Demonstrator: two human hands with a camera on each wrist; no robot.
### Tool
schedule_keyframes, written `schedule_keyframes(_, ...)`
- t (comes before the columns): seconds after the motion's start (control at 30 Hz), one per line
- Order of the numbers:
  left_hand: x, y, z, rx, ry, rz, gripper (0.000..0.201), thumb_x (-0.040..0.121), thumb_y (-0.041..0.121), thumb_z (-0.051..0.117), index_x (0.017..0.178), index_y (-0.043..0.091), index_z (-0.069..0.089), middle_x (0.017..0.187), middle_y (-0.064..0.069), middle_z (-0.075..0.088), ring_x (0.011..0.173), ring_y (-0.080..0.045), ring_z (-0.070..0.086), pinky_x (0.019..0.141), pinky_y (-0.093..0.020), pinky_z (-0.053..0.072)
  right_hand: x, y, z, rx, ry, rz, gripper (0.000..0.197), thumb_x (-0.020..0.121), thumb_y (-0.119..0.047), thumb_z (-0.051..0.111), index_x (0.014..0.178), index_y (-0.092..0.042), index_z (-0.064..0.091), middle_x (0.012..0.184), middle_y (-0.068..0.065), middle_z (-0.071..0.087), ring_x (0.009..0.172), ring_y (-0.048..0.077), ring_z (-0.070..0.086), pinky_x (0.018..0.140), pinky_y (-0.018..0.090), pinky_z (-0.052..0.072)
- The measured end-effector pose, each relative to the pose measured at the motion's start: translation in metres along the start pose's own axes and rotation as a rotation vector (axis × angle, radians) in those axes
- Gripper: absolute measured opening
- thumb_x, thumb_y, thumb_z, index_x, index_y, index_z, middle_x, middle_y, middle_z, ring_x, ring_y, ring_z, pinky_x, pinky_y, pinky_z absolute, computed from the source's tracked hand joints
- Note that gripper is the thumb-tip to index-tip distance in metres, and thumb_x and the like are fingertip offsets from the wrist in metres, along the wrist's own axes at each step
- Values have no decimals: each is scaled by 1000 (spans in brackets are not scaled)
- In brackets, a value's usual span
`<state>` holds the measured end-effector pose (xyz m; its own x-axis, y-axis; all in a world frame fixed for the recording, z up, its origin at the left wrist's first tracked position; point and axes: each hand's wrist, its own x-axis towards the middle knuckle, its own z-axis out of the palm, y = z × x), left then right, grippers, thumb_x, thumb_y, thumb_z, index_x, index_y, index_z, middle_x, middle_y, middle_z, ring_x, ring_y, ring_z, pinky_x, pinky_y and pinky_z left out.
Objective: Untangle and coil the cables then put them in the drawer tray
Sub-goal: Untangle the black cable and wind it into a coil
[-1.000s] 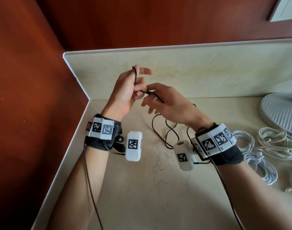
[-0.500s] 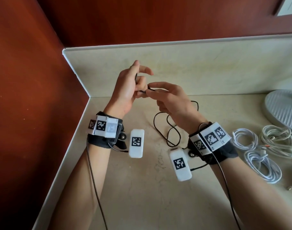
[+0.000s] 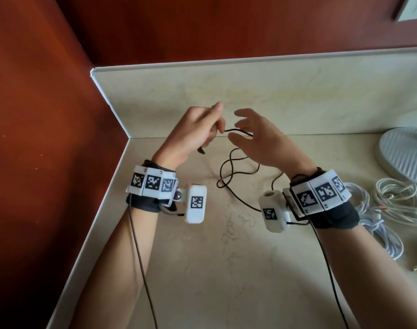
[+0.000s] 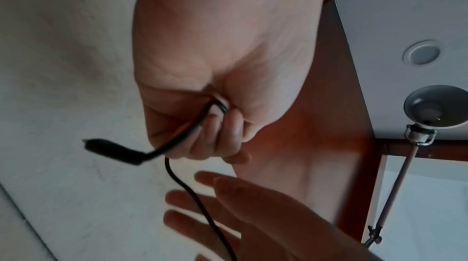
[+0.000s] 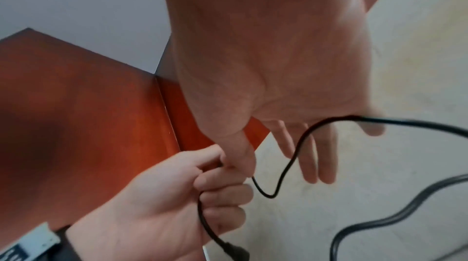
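Cable work, judged by look: the black cable (image 3: 236, 172) seems thin, light and limp, likely to kink or slide through loose fingers; best taken near its plug end (image 4: 111, 150), then a short way along for each loop. Left hand (image 3: 191, 134) is raised at 10 o'clock of the counter (image 3: 226, 269), fingers curled round the cable, plug poking out below the fist; right hand (image 3: 262, 138), just beside it at 3 o'clock, is spread with straight fingers, the cable crossing its palm, nothing gripped; slack trails in loops on the counter toward 6 o'clock; white cables (image 3: 392, 205) lie at 4 o'clock.
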<state>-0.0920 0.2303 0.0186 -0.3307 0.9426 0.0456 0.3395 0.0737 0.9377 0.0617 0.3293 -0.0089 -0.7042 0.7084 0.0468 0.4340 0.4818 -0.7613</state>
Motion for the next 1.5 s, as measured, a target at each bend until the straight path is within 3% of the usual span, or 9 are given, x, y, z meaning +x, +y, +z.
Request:
schedule_keyframes(0.27,-7,4,1,374,-275,-30,23,108,21,44,89,11,52,74,0,49,72,-17,43,67,-36,38,0,-2,3,15,44,-394,69,90,6,55,155,-12,38,154,5,50,144,16,44,113,13,31)
schedule_keyframes(0.37,-7,4,1,615,-268,-6,27,110,27,37,88,27,54,82,3,62,75,-16,54,73,-36,43,-4,-6,2,80,-58,-477,51,91,7,50,138,-13,54,123,2,71,113,12,65,101,27,49)
schedule_keyframes(0.47,-9,6,1,672,-223,16,32,110,28,42,89,43,62,82,12,68,72,-9,58,65,-25,44,-4,-5,0,59,-47,-446,24,96,0,50,116,-9,61,88,-2,73,84,11,65,82,36,53)
schedule_keyframes(0.67,-4,2,7,612,-100,66,16,106,19,51,106,26,66,90,8,71,72,0,64,68,-22,48,3,5,-3,-55,75,-304,14,104,-12,52,102,-11,66,72,-3,67,55,11,57,51,21,40)
schedule_keyframes(0.8,-7,6,3,461,-9,200,25,101,7,60,112,20,42,94,-1,69,69,-12,72,61,-35,59,8,9,-10,19,309,-201,24,102,-9,48,89,-12,68,52,-5,48,50,24,45,49,29,31)
schedule_keyframes(0.9,-9,10,4,507,-119,258,12,97,15,69,95,18,58,95,5,69,77,-11,70,69,-39,58,6,8,-16,81,357,-219,22,103,-13,50,88,-14,67,52,0,46,47,23,37,47,28,28)
schedule_keyframes(1.17,-16,15,11,450,-359,59,47,93,29,37,129,35,66,111,15,74,88,-4,68,73,-14,42,-2,-2,-19,91,281,-341,19,106,-15,52,94,-12,67,49,-7,41,46,14,35,50,21,28)
schedule_keyframes(1.3,-9,5,8,577,-270,-17,52,94,30,32,140,38,54,111,23,72,89,-3,64,97,-34,51,-6,-12,-17,137,246,-354,11,106,-17,54,100,-8,58,52,-4,46,49,16,35,51,24,28)
schedule_keyframes(1.5,0,-1,-4,559,60,59,63,102,9,41,162,14,26,73,12,68,65,0,61,66,-25,48,-13,-25,3,252,-52,-355,19,110,-19,45,100,-6,55,71,5,71,52,19,59,56,25,43)
